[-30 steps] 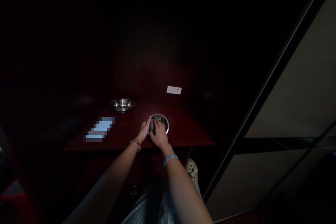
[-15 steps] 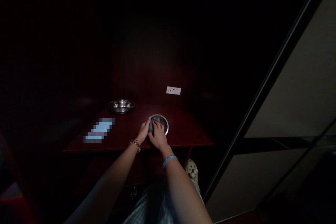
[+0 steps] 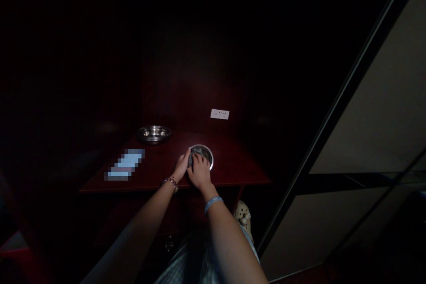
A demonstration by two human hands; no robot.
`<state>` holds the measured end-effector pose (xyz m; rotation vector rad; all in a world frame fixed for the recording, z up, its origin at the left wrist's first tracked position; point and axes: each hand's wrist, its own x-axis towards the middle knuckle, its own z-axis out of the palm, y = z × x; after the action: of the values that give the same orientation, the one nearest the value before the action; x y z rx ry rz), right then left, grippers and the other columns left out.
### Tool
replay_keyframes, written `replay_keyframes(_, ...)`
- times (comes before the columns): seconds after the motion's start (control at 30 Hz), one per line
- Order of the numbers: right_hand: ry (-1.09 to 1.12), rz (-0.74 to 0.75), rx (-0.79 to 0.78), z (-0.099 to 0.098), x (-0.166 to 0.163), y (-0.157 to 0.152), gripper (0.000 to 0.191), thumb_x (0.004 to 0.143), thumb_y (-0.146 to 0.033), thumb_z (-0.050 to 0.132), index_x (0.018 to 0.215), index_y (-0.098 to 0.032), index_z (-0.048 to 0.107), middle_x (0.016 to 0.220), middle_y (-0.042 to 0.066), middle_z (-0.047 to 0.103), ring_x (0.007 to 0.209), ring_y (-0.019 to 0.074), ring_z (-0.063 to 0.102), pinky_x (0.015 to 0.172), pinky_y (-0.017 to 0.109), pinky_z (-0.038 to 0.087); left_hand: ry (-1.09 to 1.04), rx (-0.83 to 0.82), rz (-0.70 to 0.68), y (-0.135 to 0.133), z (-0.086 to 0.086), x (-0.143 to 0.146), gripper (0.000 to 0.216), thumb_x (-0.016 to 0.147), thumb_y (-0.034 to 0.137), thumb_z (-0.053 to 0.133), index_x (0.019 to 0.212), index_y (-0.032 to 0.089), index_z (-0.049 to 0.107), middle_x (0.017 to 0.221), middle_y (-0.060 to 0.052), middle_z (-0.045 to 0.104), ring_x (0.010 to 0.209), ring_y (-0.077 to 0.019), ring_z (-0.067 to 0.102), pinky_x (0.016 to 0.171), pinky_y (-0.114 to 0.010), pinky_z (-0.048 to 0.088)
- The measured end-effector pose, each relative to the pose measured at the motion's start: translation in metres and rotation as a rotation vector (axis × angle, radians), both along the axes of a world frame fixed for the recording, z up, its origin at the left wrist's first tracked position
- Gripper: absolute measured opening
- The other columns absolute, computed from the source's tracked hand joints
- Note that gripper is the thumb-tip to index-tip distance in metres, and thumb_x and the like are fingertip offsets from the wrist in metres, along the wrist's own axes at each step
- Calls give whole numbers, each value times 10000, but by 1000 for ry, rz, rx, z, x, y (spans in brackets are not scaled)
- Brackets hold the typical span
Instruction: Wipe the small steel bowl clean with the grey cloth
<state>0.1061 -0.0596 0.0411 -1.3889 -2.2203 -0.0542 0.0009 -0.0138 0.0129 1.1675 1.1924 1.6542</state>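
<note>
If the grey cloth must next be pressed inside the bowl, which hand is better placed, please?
Probably the right hand: its fingers lie over the grey cloth inside the bowl. The left hand is at the bowl's left side, seemingly steadying it.

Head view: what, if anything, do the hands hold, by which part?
The left hand holds the metal bowl by its left side. The right hand is on the grey cloth inside; whether it grips it cannot be told.

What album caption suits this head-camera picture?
In dim light, the left hand at the side of a metal bowl, the right hand on gray cloth inside, atop a red table.
</note>
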Motion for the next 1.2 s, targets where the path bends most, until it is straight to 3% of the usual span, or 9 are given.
replay_keyframes(0.33,-11,32,12,1,2,0,523,861,-285,416,1348,-98,431,1422,95,405,1240,278,360,1044,396,306,-10,2,7,-1,1,0,637,664,719,498,831,134,687,793,-86,715,766,-215,630,742,-304,442)
replay_keyframes(0.7,-40,19,32,2,1,-2,508,864,-294,411,1334,-104,444,1405,108,424,1207,309,377,946,440,393,-30,-14,-15,4,-3,-1,634,686,699,500,865,122,692,773,-82,714,721,-197,628,722,-294,448)
replay_keyframes(1.2,35,59,29,-4,2,4,515,844,-246,442,1331,-82,454,1398,124,425,1248,289,360,1061,413,295,-57,1,-18,0,0,2,639,665,707,512,855,123,688,772,-78,713,757,-206,633,732,-298,449)
